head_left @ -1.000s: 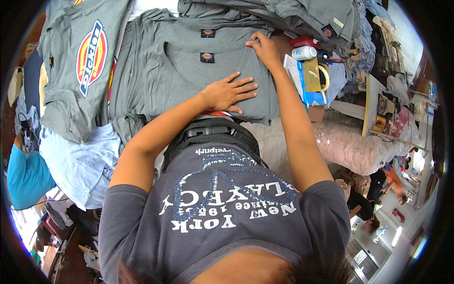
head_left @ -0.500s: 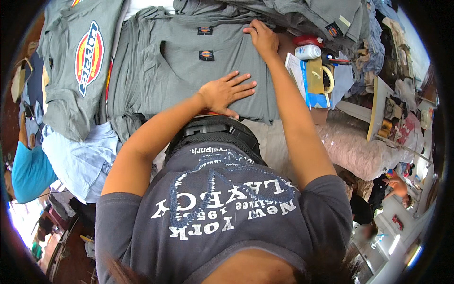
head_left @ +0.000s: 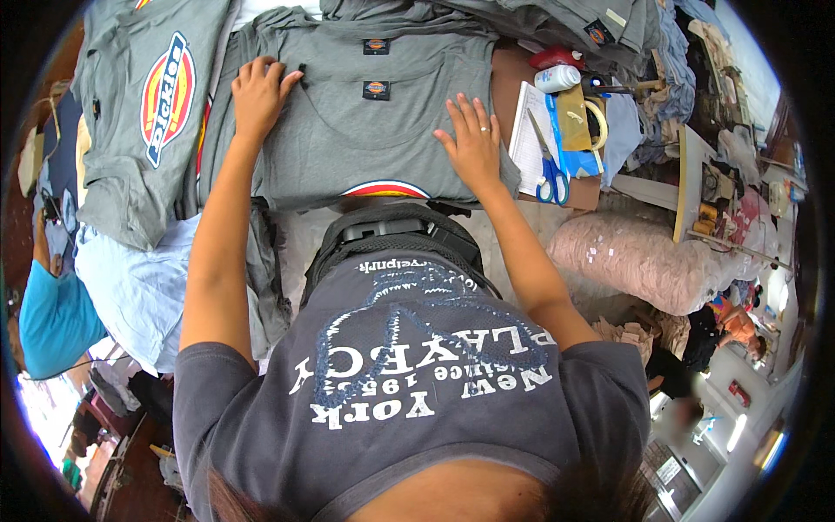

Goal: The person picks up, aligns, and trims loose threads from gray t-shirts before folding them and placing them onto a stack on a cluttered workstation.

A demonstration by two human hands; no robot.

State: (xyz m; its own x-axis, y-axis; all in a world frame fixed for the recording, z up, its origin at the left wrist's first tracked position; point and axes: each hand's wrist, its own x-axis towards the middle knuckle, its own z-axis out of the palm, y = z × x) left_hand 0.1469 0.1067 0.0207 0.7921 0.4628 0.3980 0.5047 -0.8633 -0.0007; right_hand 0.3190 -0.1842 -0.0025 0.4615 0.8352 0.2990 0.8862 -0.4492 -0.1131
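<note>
A grey V-neck T-shirt (head_left: pixel 365 143) lies folded in front of me, with a dark neck label (head_left: pixel 376 90) inside its collar. Part of a red, yellow and white printed emblem (head_left: pixel 385 188) shows at its near edge. My left hand (head_left: pixel 258 96) rests on the cloth at the far left, thumb spread from slightly bent fingers. Flat on the shirt's right side lies my right hand (head_left: pixel 472 143), fingers apart, a ring on one. Neither hand visibly holds anything. Another grey shirt (head_left: pixel 130 130) with a large printed emblem lies to the left.
Blue-handled scissors (head_left: pixel 551 178) lie on a notepad (head_left: pixel 524 130) at the right. Beside them are a tape roll (head_left: pixel 597 123), a white bottle (head_left: pixel 557 79) and a red object (head_left: pixel 557 58). Light blue cloth (head_left: pixel 143 287) hangs at left, near another person's blue sleeve (head_left: pixel 56 313).
My left hand has moved from the shirt's middle to its far left side. My right hand has come nearer from the far right corner. The shirt's near edge now shows its emblem; the scissors are uncovered.
</note>
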